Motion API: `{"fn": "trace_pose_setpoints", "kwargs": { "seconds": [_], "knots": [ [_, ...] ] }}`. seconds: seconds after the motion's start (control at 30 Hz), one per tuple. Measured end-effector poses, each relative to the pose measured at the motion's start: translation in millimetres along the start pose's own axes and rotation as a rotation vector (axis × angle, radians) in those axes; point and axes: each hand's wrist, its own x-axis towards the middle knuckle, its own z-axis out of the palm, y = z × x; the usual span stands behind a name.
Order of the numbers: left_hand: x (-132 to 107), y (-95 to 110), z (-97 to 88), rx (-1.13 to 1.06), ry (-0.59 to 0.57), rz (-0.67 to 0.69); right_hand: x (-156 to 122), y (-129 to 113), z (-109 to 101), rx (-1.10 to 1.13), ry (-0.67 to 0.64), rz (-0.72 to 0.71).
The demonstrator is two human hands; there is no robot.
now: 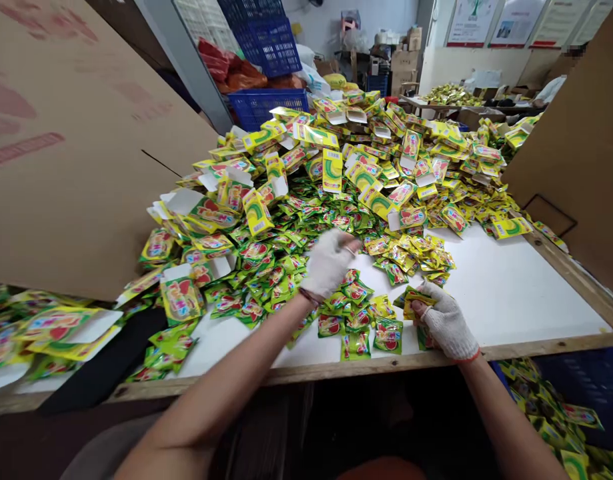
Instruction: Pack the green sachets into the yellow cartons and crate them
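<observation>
My left hand (330,264), in a white knitted glove with bare fingertips, reaches over the heap of small green packets (286,233). Its fingers stretch to the right, slightly blurred and apart, with nothing visible in them. In a matching glove, my right hand (445,319) pinches small green and yellow packets (412,299) above the front of the white tabletop (531,287). Between the hands lie several loose green packets with red fruit pictures (387,335). A small pile of yellow packets (411,253) lies just beyond my right hand.
Yellow printed boxes (332,171), many with open flaps, are heaped at the back. Cardboard walls stand left (86,153) and right (576,133). A wooden strip (486,351) edges the table. Below right, a blue crate (586,380) stands beside yellow-green packets. Another person's sleeve (552,90) shows far right.
</observation>
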Motion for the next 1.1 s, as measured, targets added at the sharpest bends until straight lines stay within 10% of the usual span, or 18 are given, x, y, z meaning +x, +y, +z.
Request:
{"fn": "trace_pose_setpoints", "kwargs": {
  "seconds": [0.13, 0.33, 0.47, 0.67, 0.9, 1.1],
  "knots": [
    [63, -41, -83.1, 0.552, 0.435, 0.006, 1, 2, 1, -0.048, -0.015, -0.094],
    [65, -52, -137.7, 0.571, 0.365, -0.272, 3, -6, 3, -0.169, 0.037, -0.225],
    [18, -21, -108.1, 0.408, 0.261, -0.09, 3, -12, 3, -0.126, 0.047, -0.289],
    [-55, 8, -36.3, 0.124, -0.489, 0.119, -2, -17, 3, 0.142, -0.085, -0.16],
    [-79, 21, 27.1, 0.571, -0.405, 0.583, -12, -16, 2, 0.268, 0.043, -0.019],
    [-78, 22, 48.1, 0.638, -0.438, 0.472, -17, -11, -4, 0.296, 0.212, -0.004]
  ]
}}
